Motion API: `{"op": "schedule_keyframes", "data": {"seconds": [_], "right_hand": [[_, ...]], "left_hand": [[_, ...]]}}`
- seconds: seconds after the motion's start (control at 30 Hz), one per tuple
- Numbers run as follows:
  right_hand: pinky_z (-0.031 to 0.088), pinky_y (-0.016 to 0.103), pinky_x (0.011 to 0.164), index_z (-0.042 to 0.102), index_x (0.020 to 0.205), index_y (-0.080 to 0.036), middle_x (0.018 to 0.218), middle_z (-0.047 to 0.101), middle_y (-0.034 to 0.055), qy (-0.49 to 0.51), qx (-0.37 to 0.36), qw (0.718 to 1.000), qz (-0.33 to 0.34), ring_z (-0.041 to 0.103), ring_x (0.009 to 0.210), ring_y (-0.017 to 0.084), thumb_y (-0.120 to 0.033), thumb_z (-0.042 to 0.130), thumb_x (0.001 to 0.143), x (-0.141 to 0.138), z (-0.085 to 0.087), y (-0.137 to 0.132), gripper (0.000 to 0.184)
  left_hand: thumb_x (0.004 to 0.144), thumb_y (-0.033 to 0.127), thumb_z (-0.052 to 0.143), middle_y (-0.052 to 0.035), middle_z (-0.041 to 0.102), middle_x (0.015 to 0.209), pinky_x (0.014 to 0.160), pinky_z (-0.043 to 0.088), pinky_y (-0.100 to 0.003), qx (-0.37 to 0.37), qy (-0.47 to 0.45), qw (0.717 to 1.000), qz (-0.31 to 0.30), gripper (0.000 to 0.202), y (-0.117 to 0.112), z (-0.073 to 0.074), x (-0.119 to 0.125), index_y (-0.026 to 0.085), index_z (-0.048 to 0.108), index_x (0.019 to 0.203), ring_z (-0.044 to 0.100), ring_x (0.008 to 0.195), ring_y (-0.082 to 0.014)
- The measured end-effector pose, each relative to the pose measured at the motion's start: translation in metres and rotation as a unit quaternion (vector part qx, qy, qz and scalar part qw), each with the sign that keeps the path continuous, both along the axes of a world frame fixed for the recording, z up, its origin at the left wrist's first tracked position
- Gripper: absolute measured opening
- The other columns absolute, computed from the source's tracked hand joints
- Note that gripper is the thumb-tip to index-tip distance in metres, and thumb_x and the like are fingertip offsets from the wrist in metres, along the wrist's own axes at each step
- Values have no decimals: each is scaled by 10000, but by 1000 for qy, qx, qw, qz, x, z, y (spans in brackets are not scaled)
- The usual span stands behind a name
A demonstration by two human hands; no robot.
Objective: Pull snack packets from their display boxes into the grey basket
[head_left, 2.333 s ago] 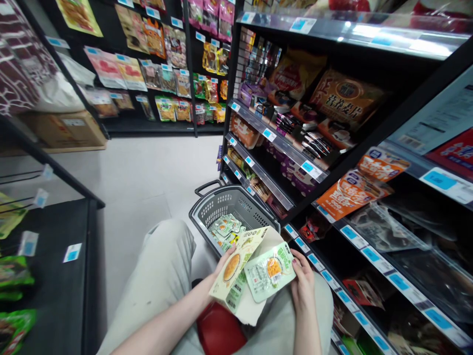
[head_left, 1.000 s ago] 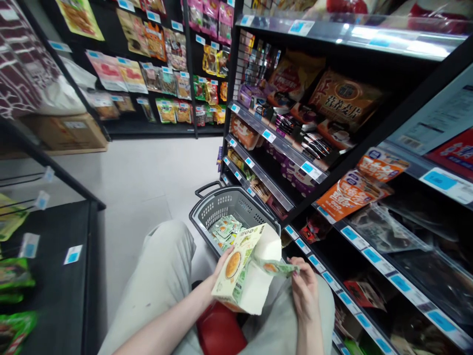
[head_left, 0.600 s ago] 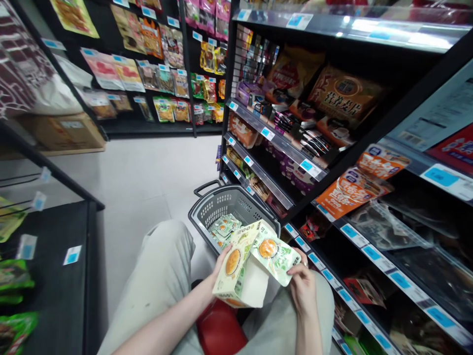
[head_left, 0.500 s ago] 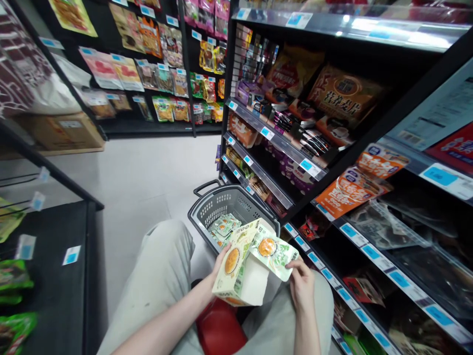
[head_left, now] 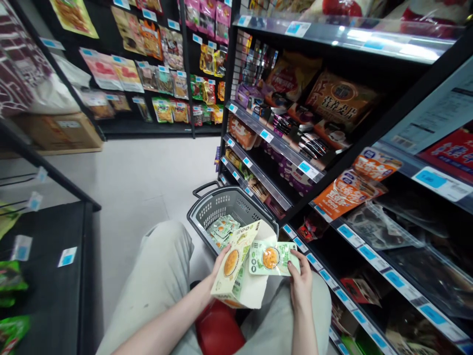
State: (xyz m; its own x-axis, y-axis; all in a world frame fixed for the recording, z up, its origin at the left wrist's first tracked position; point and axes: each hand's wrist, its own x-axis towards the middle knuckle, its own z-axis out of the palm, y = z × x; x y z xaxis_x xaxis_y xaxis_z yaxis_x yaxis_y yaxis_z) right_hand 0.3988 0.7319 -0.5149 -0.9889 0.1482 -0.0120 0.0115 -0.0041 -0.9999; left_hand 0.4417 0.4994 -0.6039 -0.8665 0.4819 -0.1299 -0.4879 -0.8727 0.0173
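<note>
I sit in a shop aisle with my knees in pale trousers below me. My left hand [head_left: 218, 264] grips a cream and green carton [head_left: 236, 273] with an orange round picture, its top flap open. My right hand [head_left: 301, 278] pinches a small green packet [head_left: 271, 258] with an orange centre, held flat just right of the carton's opening. A grey shopping basket [head_left: 218, 204] stands on the floor just beyond my knees, with several similar green packets [head_left: 221, 229] inside.
Black shelving [head_left: 281, 148] with snack bags and blue price tags runs along my right. A low black shelf [head_left: 55, 266] is on my left. A red stool [head_left: 218, 330] shows between my legs. Pale floor [head_left: 140, 172] stretches ahead to a wall of hanging packets [head_left: 148, 74].
The right hand turned the green packet from edge-on to face-up and brought it beside the carton's open top. The left hand has kept its hold on the carton.
</note>
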Motion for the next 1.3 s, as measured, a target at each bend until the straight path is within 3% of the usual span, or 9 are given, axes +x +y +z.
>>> {"op": "schedule_keyframes", "data": {"seconds": [0.1, 0.23, 0.5, 0.77, 0.97, 1.3], "right_hand": [[501, 344, 827, 668, 1081, -219, 1122, 702, 77, 18, -10, 1000, -18, 645, 979, 249, -350, 781, 667, 0, 1, 0, 449], [532, 352, 783, 633, 1155, -224, 1024, 734, 69, -3, -55, 998, -24, 682, 891, 239, -348, 786, 670, 1, 6, -2, 523], [548, 318, 635, 689, 1030, -218, 926, 756, 62, -50, -82, 995, 6, 697, 755, 238, -353, 842, 605, 2, 8, -6, 471], [552, 332, 660, 688, 1040, -203, 964, 753, 75, -56, -69, 995, 36, 694, 783, 246, -348, 836, 625, 1, 4, -3, 464], [532, 318, 678, 714, 990, -196, 921, 757, 66, -76, -102, 991, 32, 692, 775, 239, -351, 819, 612, 1, 9, -7, 421], [514, 309, 713, 762, 861, -264, 916, 761, 34, -76, -108, 991, 18, 686, 853, 242, -330, 722, 579, -3, 9, -7, 292]], "left_hand": [[882, 526, 509, -101, 740, 1071, 951, 513, -350, 10, 19, 1000, -5, 521, 0, 3, 0, 109, 701, 1127, 708, 985, -243], [886, 533, 505, -114, 745, 1044, 918, 527, -335, 16, 32, 999, -13, 553, -1, 4, 1, 91, 684, 1165, 708, 987, -248], [883, 527, 519, -128, 738, 1051, 881, 540, -297, 13, 44, 998, -43, 560, 0, 3, 2, 69, 687, 1156, 714, 974, -237], [898, 524, 487, -129, 739, 1045, 834, 548, -263, 6, 58, 997, -51, 540, 0, 2, 2, 72, 706, 1095, 717, 965, -229], [861, 550, 535, -119, 745, 1025, 818, 562, -255, -3, 57, 997, -54, 542, 1, 0, 2, 81, 714, 1067, 726, 930, -223], [901, 527, 482, -107, 755, 986, 837, 547, -260, -15, 53, 998, -35, 560, 0, 1, 3, 71, 666, 1168, 720, 947, -221]]}}
